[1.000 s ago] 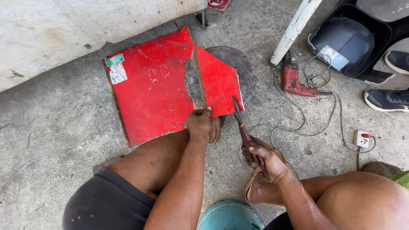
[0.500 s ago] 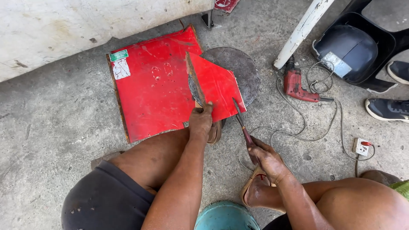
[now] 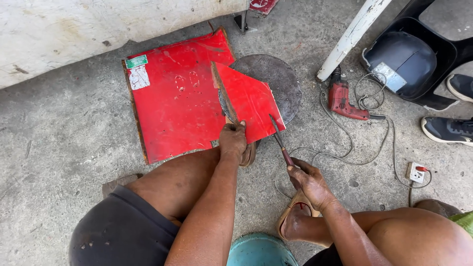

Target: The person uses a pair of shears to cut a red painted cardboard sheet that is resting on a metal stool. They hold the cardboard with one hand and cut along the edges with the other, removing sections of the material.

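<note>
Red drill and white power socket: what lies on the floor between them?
In the head view, only loops of grey cable on bare concrete floor lie between the red drill and the white power socket.

Red metal sheet (image 3: 177,108) lies flat on the concrete, roughly square, paint scuffed, two stickers at its far left corner — one green, one pale. A cut runs into it from the near edge; the right-hand flap (image 3: 249,101) is lifted and tilted up along that cut, showing a dark underside edge. Snips (image 3: 280,140) — long thin blades, reddish-brown handles — angle toward the flap's near right corner, tips touching its edge.
</note>
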